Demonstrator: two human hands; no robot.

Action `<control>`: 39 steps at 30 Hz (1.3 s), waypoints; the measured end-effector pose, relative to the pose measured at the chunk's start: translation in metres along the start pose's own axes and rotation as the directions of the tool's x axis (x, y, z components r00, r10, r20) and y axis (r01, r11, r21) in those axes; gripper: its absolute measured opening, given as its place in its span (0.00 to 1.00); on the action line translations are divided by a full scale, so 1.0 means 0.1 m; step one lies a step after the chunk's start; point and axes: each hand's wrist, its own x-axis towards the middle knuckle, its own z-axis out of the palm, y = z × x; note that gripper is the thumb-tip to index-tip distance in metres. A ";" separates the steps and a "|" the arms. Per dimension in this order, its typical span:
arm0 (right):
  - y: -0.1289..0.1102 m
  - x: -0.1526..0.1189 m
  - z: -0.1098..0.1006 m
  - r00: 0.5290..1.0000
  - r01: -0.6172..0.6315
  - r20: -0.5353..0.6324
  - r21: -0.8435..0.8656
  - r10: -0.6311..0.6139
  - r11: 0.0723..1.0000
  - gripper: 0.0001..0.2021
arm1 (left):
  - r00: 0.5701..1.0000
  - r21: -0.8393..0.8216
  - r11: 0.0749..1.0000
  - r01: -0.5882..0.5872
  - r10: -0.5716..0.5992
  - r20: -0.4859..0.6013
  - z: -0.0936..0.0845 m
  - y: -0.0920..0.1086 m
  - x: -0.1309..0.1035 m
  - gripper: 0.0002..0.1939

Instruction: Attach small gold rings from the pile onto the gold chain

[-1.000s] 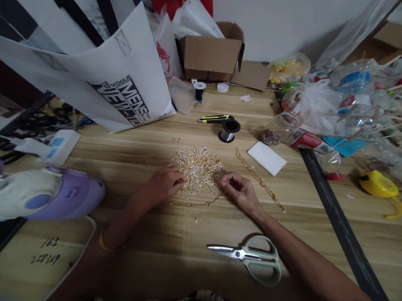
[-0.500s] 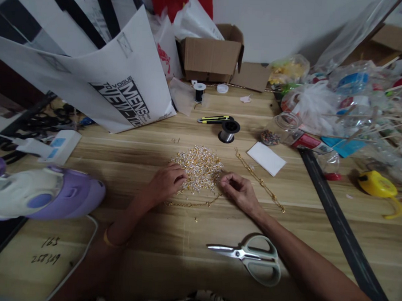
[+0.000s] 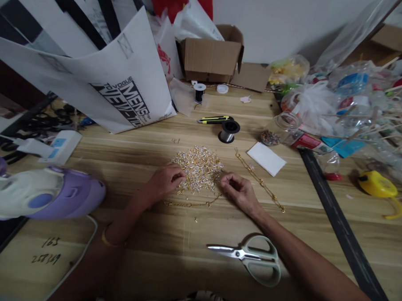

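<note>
i see glittery gold-and-clear heap, roundish, small loose pieces, mid-table. left hand at its 8 o'clock, right hand at 4, both curled narrow; can't tell if gripping anything. since earlier frame: left hand slightly toward 9, right unmoved.

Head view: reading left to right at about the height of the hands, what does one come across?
Purple-and-cream device → left hand → pile of small gold and clear pieces → right hand → knotted gold chain → black strip → yellow tape measure.
</note>
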 end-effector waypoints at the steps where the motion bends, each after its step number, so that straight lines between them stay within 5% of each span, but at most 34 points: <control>1: 0.00 0.00 0.00 1.000 0.000 -0.003 -0.004 0.000 1.000 0.10 | 1.000 -0.002 1.000 0.002 -0.002 -0.007 0.00 0.00 0.00 0.06; 16: -0.02 0.00 0.00 1.000 0.005 -0.013 -0.021 -0.005 1.000 0.11 | 0.992 -0.116 0.993 0.033 -0.047 -0.118 0.03 0.03 0.01 0.04; 23: -0.01 0.00 0.00 1.000 0.018 -0.012 -0.014 -0.018 1.000 0.11 | 0.984 -0.172 0.977 0.125 -0.144 -0.101 0.01 0.07 0.01 0.05; 39: -0.04 0.00 0.01 1.000 -0.002 -0.016 -0.019 0.002 1.000 0.11 | 0.990 -0.132 0.987 0.094 -0.107 -0.097 -0.02 0.08 0.02 0.06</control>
